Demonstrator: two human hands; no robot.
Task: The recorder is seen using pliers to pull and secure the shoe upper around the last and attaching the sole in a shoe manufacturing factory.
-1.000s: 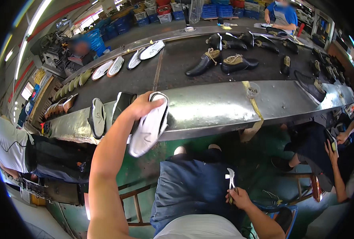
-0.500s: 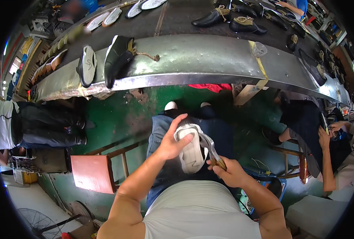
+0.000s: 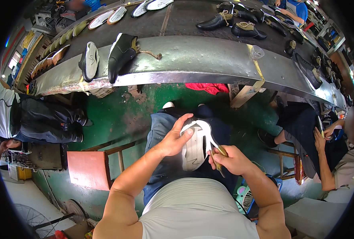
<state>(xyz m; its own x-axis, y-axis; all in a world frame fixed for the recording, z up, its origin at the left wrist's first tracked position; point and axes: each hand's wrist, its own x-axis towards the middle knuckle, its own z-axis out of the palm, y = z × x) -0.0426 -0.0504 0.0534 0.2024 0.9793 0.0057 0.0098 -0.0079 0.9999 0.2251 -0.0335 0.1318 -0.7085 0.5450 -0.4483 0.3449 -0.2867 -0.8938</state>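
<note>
A shoe is held sole-up over my lap, its pale sole (image 3: 193,153) facing me with a dark squiggle drawn near the close end. My left hand (image 3: 176,139) is closed round the shoe's far left side, thumb pressed on the sole. At its right, my right hand (image 3: 230,160) grips the brass-coloured handles of a pair of pincers (image 3: 220,150). The bright, curved head of the tool reaches over to the far end of the shoe. Glare hides what its jaws touch there.
Ahead stands a metal-edged bench (image 3: 209,47) with a black shoe (image 3: 120,55), a pale-soled shoe (image 3: 90,61), a clear cup (image 3: 256,52) and more shoes. A pink-topped stool (image 3: 88,169) is at left. Co-workers sit at right (image 3: 324,147) and stand at left (image 3: 45,119).
The pincers have turned a little and their head now lies over the shoe's far end, with the handles showing more. Both hands keep their hold; the whole view has shifted slightly.
</note>
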